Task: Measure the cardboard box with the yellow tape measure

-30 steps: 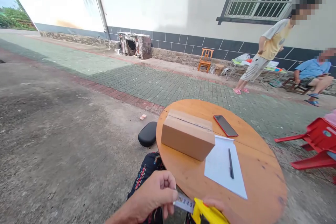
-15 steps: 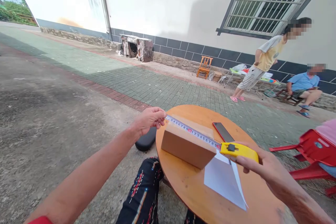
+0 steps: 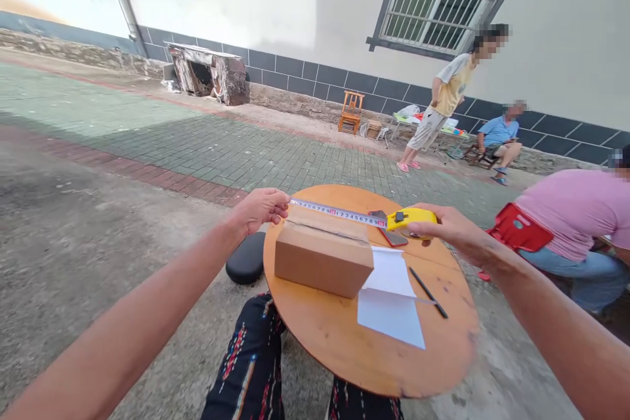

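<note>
My left hand [image 3: 263,208] pinches the free end of the metal tape blade, just past the left end of a brown cardboard box [image 3: 322,262]. Closed around the yellow case of the tape measure [image 3: 412,218] is my right hand [image 3: 445,226], to the right of the box. The pulled-out blade runs straight between both hands, over the far side of the box, its numbers facing up. The box lies on a round wooden table [image 3: 319,331]. Folded white paper [image 3: 388,302] and a black pen [image 3: 428,292] lie right of it. A phone [image 3: 394,236] lies partly hidden behind the tape measure.
A black stool seat [image 3: 246,258] stands left of the table. At right, a person in pink [image 3: 581,210] sits on a red chair [image 3: 522,226]. Farther back, one person stands and another sits near a folding table by the wall. A small wooden chair [image 3: 351,111] stands there too.
The tape has moved from the box's top toward its far side, still stretched between both hands. My view has turned right, bringing the person in pink more into sight.
</note>
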{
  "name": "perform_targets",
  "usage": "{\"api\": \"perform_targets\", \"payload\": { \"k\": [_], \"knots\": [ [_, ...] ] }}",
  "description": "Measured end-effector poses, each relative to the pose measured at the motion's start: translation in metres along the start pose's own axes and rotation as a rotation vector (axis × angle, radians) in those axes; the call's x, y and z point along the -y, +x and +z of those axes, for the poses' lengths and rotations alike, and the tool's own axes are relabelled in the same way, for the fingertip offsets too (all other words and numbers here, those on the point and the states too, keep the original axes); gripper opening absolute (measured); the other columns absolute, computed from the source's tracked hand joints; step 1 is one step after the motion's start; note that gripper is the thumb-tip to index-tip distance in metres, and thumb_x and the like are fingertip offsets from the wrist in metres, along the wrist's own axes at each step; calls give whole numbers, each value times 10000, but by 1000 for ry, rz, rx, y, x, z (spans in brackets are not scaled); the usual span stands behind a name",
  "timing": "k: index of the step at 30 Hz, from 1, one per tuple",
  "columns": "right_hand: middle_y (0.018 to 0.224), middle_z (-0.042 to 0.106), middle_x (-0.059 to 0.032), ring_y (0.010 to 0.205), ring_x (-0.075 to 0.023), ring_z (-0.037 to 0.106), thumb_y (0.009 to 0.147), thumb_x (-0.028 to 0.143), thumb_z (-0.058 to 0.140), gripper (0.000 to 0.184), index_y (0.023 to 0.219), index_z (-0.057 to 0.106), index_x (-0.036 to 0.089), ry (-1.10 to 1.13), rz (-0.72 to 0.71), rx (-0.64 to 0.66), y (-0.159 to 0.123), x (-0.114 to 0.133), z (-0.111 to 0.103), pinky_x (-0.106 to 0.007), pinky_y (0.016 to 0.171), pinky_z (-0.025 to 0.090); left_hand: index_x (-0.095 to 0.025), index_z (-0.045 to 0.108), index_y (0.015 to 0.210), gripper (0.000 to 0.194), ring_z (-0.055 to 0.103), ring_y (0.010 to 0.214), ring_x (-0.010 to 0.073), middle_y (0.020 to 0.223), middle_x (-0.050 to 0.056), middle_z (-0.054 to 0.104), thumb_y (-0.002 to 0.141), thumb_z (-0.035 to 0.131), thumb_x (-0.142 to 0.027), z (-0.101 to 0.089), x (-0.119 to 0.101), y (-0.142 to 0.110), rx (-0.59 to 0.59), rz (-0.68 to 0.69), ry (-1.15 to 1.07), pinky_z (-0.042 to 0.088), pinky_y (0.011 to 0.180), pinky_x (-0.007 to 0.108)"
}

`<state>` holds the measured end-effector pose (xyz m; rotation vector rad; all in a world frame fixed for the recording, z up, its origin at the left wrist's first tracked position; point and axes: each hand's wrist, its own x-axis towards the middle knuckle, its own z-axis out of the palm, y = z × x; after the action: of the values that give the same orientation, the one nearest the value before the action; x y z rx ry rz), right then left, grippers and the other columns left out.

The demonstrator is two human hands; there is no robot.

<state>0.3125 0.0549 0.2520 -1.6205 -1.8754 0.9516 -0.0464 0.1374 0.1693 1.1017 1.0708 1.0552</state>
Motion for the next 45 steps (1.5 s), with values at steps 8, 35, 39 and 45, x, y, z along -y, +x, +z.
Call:
{"api": "perform_targets", "payload": {
  "k": [8, 35, 39, 45],
  "knots": [
    [973, 696, -83, 833, -224, 587, 731, 494, 690, 463, 1077, 710, 187, 40, 37, 43, 9, -30, -2, -263, 575, 445, -124, 597, 688, 283, 539, 509, 96, 615, 17, 589, 573, 768, -318, -3, 18, 3, -45, -12, 79, 399, 410, 185],
    [993, 700, -92, 858, -245, 588, 743, 553, 673, 507, 1103, 700, 196, -7, 35, 88, 12, -46, -9, -283, 587, 452, -164, 552, 599, 242, 493, 515, 93, 574, 0, 563, 549, 708, -343, 7, 21, 9, -93, 24, 292, 310, 400, 173],
    [986, 699, -82, 858, -240, 587, 754, 547, 673, 465, 1054, 714, 195, -15, 37, 89, 15, -44, -6, -282, 601, 458, -163, 561, 589, 196, 487, 519, 94, 578, 0, 561, 549, 678, -316, 8, 27, 12, -120, 40, 321, 303, 392, 171],
    [916, 692, -68, 807, -220, 572, 754, 559, 655, 429, 964, 736, 194, -19, 23, 136, 22, -50, -5, -280, 603, 440, -166, 575, 617, 154, 518, 553, 112, 601, 6, 569, 578, 658, -291, 7, 35, 11, -158, 74, 358, 344, 387, 168]
  ]
}}
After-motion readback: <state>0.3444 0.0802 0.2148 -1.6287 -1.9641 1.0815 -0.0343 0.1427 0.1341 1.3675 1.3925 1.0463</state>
